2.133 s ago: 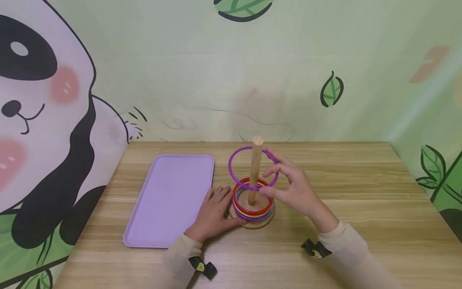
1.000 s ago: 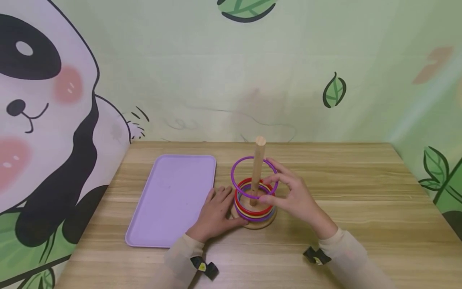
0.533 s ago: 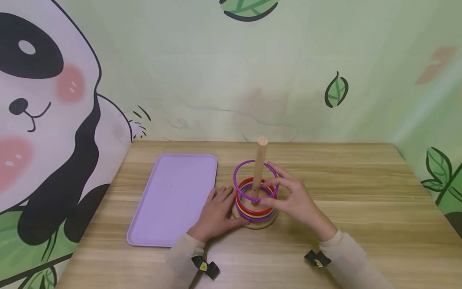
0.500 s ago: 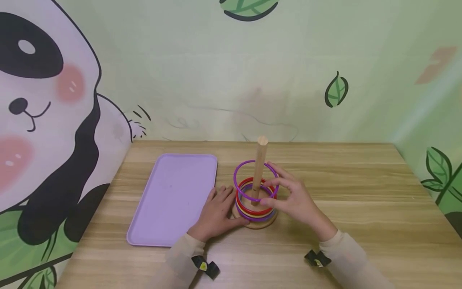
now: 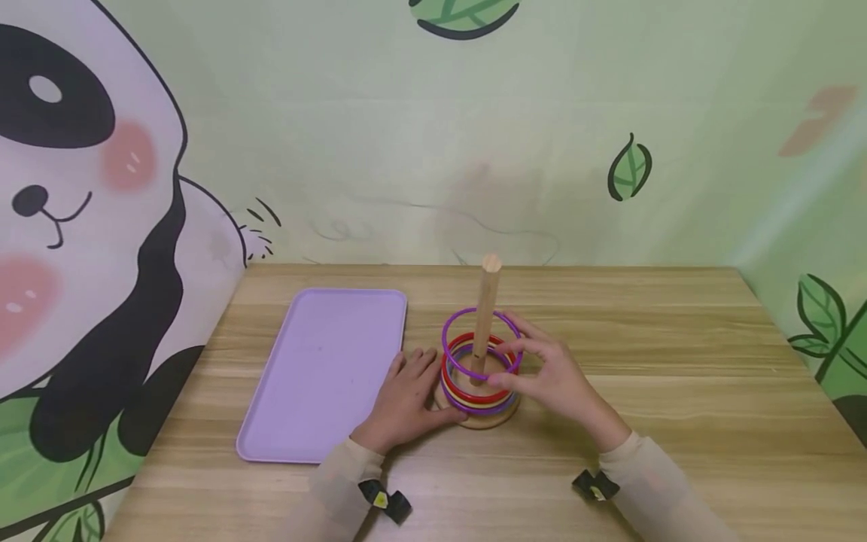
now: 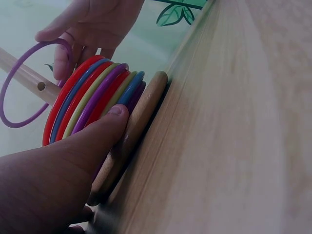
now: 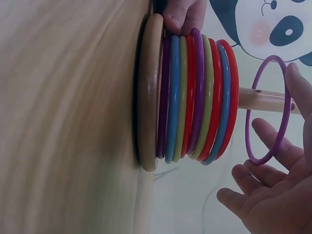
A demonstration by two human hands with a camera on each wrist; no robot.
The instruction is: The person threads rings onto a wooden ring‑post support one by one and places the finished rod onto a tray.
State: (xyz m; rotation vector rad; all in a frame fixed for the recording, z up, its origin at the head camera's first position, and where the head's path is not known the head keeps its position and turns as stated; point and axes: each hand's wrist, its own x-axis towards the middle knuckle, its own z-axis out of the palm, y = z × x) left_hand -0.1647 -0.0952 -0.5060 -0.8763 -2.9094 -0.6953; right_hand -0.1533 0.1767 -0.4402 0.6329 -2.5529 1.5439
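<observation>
A wooden ring-toss stand has a round base [image 7: 150, 97] and an upright peg [image 5: 485, 301]. Rings in red, blue, yellow and purple lie stacked [image 7: 213, 97] round the foot of the peg. Above them, my right hand [image 5: 558, 376] pinches a purple ring [image 7: 286, 114] by its right side, thumb and fingers on the rim. The peg passes through this ring, which hangs apart from the stack and slightly tilted. My left hand [image 5: 400, 403] rests at the stand's left side, fingers straight and thumb touching the base and lowest rings; its fingertips are partly hidden in the wrist views.
A flat lilac tray [image 5: 321, 376] lies on the wooden table [image 5: 650, 346] left of the stand, close beside the left hand. Behind the table's back edge rises a wall [image 5: 325, 150] with a painted panda and leaves.
The purple ring has come down along the peg with my right hand, from near its top to just above the stack. My left hand keeps its place against the stand.
</observation>
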